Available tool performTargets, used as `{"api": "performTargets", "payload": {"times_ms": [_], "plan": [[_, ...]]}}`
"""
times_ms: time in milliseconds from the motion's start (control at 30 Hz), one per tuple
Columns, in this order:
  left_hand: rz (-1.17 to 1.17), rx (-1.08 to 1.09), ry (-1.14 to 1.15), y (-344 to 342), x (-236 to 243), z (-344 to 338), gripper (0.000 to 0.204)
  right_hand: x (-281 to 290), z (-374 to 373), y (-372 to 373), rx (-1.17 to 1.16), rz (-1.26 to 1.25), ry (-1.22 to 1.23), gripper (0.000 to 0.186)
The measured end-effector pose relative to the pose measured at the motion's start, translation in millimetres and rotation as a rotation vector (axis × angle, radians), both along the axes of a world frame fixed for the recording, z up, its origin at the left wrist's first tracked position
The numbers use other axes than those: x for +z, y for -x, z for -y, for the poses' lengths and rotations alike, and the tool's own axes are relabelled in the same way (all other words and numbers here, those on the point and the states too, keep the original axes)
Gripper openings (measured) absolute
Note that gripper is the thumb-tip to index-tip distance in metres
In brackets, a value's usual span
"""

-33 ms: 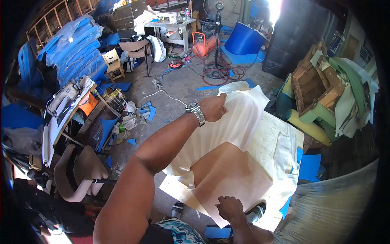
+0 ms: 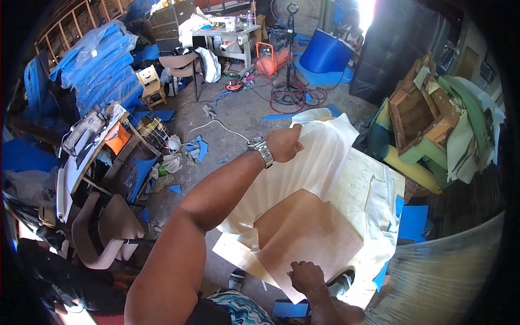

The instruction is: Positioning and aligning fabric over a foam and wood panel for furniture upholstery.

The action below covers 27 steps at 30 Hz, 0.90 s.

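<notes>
Two hands are busy: your left hand [image 2: 284, 143] pinches the far end of the white cloth [image 2: 303, 173], lifting it half off the brown board [image 2: 309, 233], while your right hand [image 2: 306, 276] presses flat on the near edge.

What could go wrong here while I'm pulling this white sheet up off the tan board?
The left hand lifts the white sheet at one far corner only, so it may tear or slip. The right hand presses just the near edge of the tan board, which could shift. The cluttered floor has hoses to trip on.
</notes>
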<state>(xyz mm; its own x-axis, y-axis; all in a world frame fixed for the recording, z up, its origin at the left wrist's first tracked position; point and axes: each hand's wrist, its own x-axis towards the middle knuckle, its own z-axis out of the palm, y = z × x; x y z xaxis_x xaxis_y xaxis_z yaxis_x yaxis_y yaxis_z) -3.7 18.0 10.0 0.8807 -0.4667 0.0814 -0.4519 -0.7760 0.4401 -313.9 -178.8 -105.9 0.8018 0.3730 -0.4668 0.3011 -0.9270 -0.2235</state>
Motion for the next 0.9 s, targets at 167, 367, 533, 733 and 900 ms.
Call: {"api": "performTargets", "payload": {"times_ms": [167, 367, 533, 733, 900], "plan": [[-0.010, 0.005, -0.008, -1.3, -0.9, 0.0, 0.049, 1.6, -0.9, -1.3, -0.002, -0.028, -0.001, 0.033], [0.002, 0.000, -0.009, -2.3, -1.4, -0.3, 0.048, 2.5, -1.2, -2.2, 0.005, -0.027, 0.001, 0.033], [0.016, 0.005, -0.016, -0.8, -0.6, 0.0, 0.044, 2.1, 0.0, -0.9, 0.003, -0.007, -0.018, 0.032], [0.023, 0.015, -0.015, 0.8, 1.0, 0.5, 0.043, -0.3, 0.3, -1.0, 0.008, 0.000, -0.010, 0.032], [0.024, 0.016, -0.018, 2.6, 2.6, 0.4, 0.042, -1.3, 0.4, -1.0, -0.015, -0.008, -0.004, 0.033]]}}
